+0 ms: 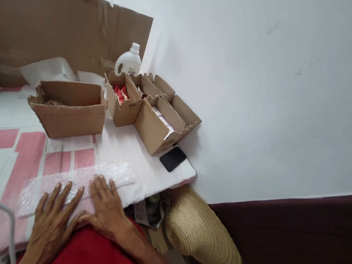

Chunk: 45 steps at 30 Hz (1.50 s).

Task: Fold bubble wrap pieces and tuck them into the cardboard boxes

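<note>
A sheet of clear bubble wrap [98,178] lies flat near the front edge of a table covered in a pink and white cloth [4,157]. My left hand [52,224] rests palm down on the sheet's near left part, fingers spread. My right hand [106,205] lies flat beside it on the sheet's right part, fingers pointing away from me. Neither hand grips anything. A red garment shows just below my hands.
Three open cardboard boxes stand behind: a large one [68,111], one with red packets [123,99], one with white items [164,124]. A white jug [128,61] and cardboard sheet [48,20] back them. A black phone [173,158] lies at the table corner; a straw hat [202,230] leans below.
</note>
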### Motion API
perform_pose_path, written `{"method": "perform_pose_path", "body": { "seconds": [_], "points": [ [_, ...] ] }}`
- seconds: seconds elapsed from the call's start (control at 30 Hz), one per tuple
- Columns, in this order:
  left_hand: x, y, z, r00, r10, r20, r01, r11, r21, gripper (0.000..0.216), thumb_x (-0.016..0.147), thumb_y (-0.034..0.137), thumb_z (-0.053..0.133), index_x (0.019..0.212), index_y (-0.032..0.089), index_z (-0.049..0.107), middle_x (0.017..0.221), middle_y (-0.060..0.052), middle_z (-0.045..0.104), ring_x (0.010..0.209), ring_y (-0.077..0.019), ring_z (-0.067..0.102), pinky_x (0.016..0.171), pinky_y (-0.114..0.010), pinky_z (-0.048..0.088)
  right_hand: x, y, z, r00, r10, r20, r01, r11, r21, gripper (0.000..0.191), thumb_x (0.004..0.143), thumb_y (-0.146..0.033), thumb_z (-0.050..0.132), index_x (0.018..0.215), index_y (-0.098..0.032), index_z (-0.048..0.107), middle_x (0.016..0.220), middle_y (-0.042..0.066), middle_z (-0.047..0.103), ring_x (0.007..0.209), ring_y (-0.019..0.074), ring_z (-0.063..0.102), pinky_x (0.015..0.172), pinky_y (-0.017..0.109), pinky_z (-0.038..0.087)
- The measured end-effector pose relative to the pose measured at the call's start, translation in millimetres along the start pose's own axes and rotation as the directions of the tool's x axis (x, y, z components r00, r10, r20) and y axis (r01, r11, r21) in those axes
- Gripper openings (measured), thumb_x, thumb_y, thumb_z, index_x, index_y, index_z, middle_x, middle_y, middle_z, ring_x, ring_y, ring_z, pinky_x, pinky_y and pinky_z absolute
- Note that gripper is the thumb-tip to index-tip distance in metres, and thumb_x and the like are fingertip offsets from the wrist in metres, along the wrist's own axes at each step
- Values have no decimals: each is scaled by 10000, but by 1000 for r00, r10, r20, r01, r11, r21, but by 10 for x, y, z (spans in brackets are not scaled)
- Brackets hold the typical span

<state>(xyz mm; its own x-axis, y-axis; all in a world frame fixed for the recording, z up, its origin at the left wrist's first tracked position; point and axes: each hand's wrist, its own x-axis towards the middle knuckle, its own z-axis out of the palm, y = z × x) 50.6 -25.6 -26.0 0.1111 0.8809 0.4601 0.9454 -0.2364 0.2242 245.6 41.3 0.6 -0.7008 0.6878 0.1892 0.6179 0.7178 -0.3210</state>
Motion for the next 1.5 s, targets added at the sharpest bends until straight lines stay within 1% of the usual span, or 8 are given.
{"method": "perform_pose_path", "body": {
  "seconds": [0.2,0.43,0.67,0.83,0.97,1.13,1.33,1.5],
  "points": [
    [26,66,-22,998,-64,28,64,998,16,666,932,346,573,1553,377,336,1609,-110,393,1519,-366,275,1214,-612,190,-518,545,-52,967,253,-37,-256,961,-109,1034,914,-645,582,1616,-61,98,1644,252,214,1547,355,184,1207,576,293],
    [8,5,-1,999,-33,32,31,998,54,573,918,348,582,1482,311,489,1539,-135,485,1488,-362,337,1210,-581,216,-479,390,-83,957,259,-130,-273,956,-109,1000,934,-613,576,1623,-100,66,1623,263,278,1517,392,261,1161,636,318],
    [35,-36,-5,999,-28,28,26,995,96,602,928,266,520,1520,231,414,1478,-124,552,1427,-303,429,1168,-498,310,61,-107,59,971,-102,-215,144,971,190,438,988,-239,515,1409,-121,497,1364,157,605,1243,288,539,1064,446,456],
    [-2,-213,-222,973,-209,-96,208,978,-15,481,936,221,455,1414,211,508,1323,-128,639,1224,-239,598,1016,-405,482,283,-153,285,979,-118,-165,162,944,288,304,943,-204,571,1242,-157,590,1200,115,649,1052,273,543,932,445,493],
    [-27,-284,-549,813,-571,-115,583,801,139,407,940,482,469,1152,165,610,1039,-136,697,942,-275,664,820,-403,524,276,-98,324,979,-124,-161,166,945,281,306,934,-198,585,1238,-164,584,1204,108,643,1054,264,526,925,429,482],
    [119,-255,-770,564,-812,147,792,583,181,406,886,628,443,848,238,550,779,-61,691,696,-255,662,569,-325,415,279,-88,342,973,-134,-187,185,940,288,300,937,-199,573,1235,-176,590,1179,103,647,1053,251,534,916,413,486],
    [119,-290,-735,475,-861,181,876,442,-195,399,734,644,598,775,248,566,627,4,617,578,-200,592,567,-305,428,256,-79,351,954,-137,-268,221,923,314,302,966,-176,507,1255,-163,594,1187,117,653,1065,257,544,932,427,490],
    [60,-240,-702,332,-898,289,779,88,-621,530,551,607,808,801,223,543,634,34,598,588,-161,600,548,-264,463,230,-88,338,946,-140,-292,231,924,306,266,994,-150,457,1203,-180,620,1161,115,670,1056,242,570,908,401,490]
  ]
}}
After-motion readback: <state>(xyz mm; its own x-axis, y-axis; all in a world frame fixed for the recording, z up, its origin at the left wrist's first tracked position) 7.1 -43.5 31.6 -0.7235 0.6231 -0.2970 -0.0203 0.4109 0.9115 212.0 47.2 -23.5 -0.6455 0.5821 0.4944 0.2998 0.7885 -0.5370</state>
